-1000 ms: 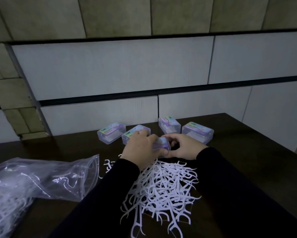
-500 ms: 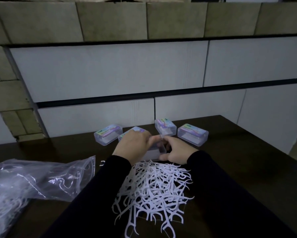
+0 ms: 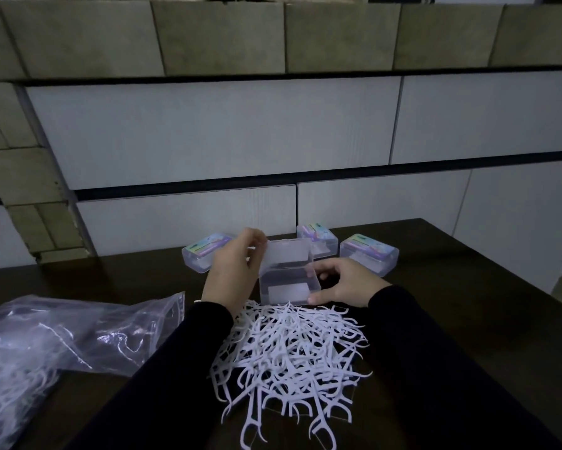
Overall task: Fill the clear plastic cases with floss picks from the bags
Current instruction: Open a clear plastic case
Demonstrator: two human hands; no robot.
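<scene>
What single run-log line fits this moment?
left hand: lifts lid | right hand: steadies base | clear rectangular plastic case: open | loose white floss picks: piled

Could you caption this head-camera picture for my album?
Left hand lifts the lid of a clear case steadied by the right hand, above loose floss picks.

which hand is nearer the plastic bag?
Left. The left hand is just right of the plastic bag, holding the open case's lid. The right hand holds the case's far side.
</scene>
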